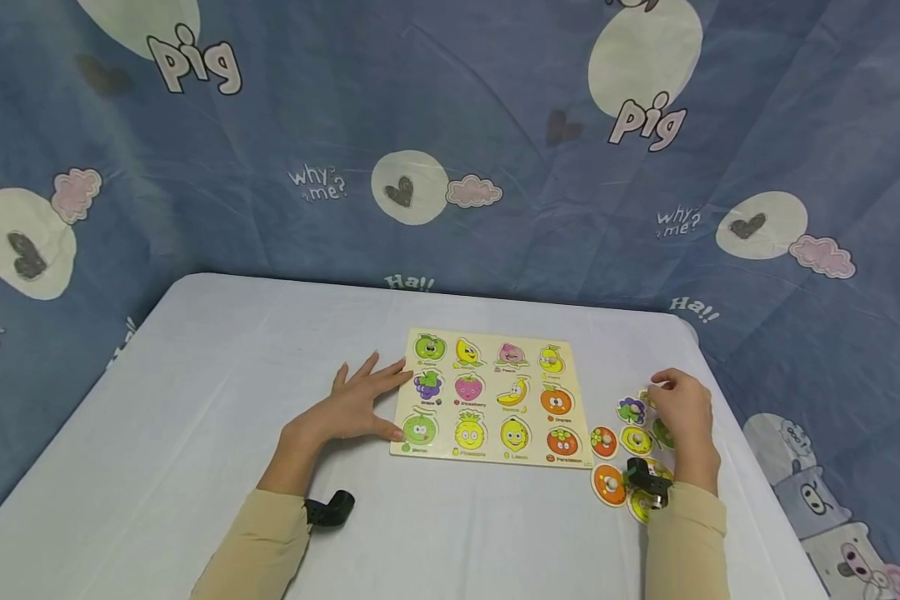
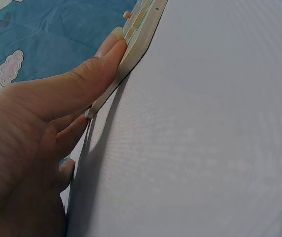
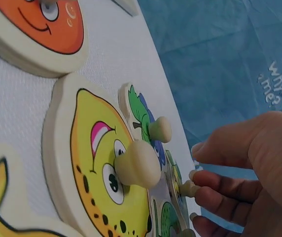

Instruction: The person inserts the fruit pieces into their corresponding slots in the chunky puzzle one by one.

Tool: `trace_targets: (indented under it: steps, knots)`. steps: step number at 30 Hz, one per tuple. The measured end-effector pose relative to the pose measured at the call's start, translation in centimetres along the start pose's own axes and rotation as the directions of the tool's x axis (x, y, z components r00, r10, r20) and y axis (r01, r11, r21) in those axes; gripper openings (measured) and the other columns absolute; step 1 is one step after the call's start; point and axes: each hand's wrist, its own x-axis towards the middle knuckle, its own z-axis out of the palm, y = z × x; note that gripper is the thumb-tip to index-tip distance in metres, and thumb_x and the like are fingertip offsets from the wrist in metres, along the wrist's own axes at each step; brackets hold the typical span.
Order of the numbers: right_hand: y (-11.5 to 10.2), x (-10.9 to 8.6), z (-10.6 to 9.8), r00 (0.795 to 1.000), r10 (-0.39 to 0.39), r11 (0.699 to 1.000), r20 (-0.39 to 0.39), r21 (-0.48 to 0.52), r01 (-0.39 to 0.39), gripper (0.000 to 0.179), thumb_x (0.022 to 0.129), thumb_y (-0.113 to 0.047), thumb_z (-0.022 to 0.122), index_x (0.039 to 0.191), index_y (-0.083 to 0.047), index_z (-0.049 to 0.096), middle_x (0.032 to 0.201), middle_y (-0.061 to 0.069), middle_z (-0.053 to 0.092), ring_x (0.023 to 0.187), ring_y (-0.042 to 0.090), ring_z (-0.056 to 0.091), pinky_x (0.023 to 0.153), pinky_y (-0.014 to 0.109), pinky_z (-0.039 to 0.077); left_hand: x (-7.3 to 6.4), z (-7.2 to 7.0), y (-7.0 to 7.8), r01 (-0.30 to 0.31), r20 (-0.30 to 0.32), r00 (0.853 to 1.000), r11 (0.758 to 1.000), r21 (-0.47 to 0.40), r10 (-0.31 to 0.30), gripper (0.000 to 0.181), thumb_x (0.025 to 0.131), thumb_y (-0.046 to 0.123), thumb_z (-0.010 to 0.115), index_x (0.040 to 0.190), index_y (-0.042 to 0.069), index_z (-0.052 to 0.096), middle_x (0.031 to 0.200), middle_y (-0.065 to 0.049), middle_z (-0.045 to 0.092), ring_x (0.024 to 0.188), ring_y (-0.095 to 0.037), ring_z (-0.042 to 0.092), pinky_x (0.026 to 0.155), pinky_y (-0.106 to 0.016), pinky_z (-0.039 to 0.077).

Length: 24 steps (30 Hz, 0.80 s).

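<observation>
The right hand (image 1: 682, 412) has loose fingers beside one piece's (image 3: 173, 173) knob (image 3: 189, 189) — probably light, stiff, best taken there; left hand (image 1: 354, 408), fingers spread, touches board (image 1: 490, 400).

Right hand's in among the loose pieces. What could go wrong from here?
1. The right hand works close beside the purple-and-green wooden grape piece, so it may nudge it.
2. The left hand touches only the left edge of the cream rectangular fruit board; it might pivot if pushed.
3. The round red-orange piece and round orange piece look alike; a mix-up seems possible.
</observation>
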Motion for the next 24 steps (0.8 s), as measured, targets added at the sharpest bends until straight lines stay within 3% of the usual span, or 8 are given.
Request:
trace_targets:
  steps: [14,24]
  knots:
    - [0.63,-0.17,-0.2,0.996,0.079,0.997,-0.052,-0.021,-0.08,0.029,0.093,-0.02,0.054,0.112,-0.002,0.066,0.106,0.021,0.064,0.083,0.029,0.055,0.06,0.033,0.038,-0.11,-0.19,0.14,0.003,-0.005,1.0,1.0,0.011,-0.003,0.106,0.065,0.061,0.084,0.155,0.027,0.037,0.166,0.001,0.025,0.156,-0.038,0.001,0.118,-0.07,-0.008]
    - [0.78,-0.47,-0.06,0.995,0.072,0.996,-0.076,-0.042,-0.075,0.019,0.087,-0.014,0.058,0.098,-0.001,0.066,0.09,0.019,0.065,0.073,0.027,0.055,0.056,0.033,0.037,-0.13,-0.07,0.13,0.012,0.005,1.0,1.0,0.008,-0.012,0.107,0.065,0.061,0.084,0.155,0.027,0.036,0.166,0.002,0.024,0.156,-0.037,0.0,0.119,-0.069,-0.009]
